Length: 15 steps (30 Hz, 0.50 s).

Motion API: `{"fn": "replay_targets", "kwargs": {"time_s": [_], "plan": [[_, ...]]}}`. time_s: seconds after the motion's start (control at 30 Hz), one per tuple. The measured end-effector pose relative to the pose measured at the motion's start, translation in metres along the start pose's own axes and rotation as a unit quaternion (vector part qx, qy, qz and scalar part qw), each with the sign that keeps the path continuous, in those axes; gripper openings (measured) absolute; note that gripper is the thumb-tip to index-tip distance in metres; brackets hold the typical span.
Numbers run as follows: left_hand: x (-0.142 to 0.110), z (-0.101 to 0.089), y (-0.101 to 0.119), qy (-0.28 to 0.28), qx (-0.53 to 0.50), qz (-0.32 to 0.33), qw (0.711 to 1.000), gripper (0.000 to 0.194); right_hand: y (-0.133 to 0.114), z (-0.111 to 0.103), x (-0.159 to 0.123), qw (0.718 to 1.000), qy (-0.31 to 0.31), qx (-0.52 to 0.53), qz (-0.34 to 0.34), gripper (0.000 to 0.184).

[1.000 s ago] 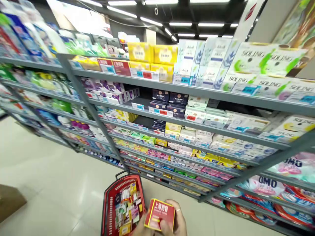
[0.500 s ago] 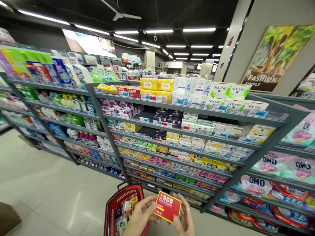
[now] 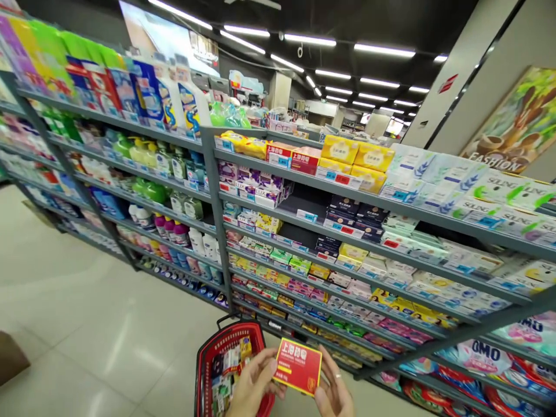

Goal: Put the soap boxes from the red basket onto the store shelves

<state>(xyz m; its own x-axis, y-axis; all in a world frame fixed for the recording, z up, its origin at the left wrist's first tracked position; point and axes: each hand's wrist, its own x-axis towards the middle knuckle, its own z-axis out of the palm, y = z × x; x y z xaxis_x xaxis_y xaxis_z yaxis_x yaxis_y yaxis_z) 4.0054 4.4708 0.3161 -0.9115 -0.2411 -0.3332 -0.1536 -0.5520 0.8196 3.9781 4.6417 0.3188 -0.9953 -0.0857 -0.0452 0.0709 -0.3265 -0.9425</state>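
Note:
Between my two hands, low in the view, is a red soap box (image 3: pixel 299 366) with a yellow border and white Chinese lettering, its front face turned up toward me. My left hand (image 3: pixel 256 382) grips its left edge, thumb on the front. Around the right edge, my right hand (image 3: pixel 332 385) has its fingers closed, and a ring shows on one finger. A red shopping basket (image 3: pixel 203 370) stands just left of and partly behind my left hand, with several small packages (image 3: pixel 228 370) inside.
A grey shelf unit (image 3: pixel 208 174) full of soap boxes runs across ahead. On its top shelf sit similar red boxes (image 3: pixel 304 160) beside yellow ones (image 3: pixel 341 149). Bottles (image 3: pixel 178 229) fill the left section; detergent bags (image 3: pixel 484 354) are low right. Tiled floor (image 3: pixel 99 330) lies left; a brown box (image 3: pixel 11 356) is at its edge.
My view has turned left and moved nearer the shelves, which appear shifted right and larger. Both hands still hold the red box; the right thumb has slid lower, uncovering its bottom right corner.

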Motion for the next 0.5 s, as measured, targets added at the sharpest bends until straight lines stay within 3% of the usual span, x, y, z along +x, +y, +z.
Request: {"fn": "replay_targets", "kwargs": {"time_s": [0.17,0.33,0.5], "plan": [[0.011,-0.023,0.036,0.016,0.026,0.006,1.0,0.069,-0.01,0.041,0.024,0.997,-0.047,-0.01,0.056,0.076],[0.021,-0.014,0.069,0.081,0.086,0.011,0.993,0.069,-0.005,0.048,0.066,0.987,-0.139,-0.015,0.083,0.066],[0.028,-0.016,0.074,0.141,0.088,0.023,0.986,0.077,0.005,0.057,0.104,0.97,-0.21,-0.01,0.122,0.063]]}}
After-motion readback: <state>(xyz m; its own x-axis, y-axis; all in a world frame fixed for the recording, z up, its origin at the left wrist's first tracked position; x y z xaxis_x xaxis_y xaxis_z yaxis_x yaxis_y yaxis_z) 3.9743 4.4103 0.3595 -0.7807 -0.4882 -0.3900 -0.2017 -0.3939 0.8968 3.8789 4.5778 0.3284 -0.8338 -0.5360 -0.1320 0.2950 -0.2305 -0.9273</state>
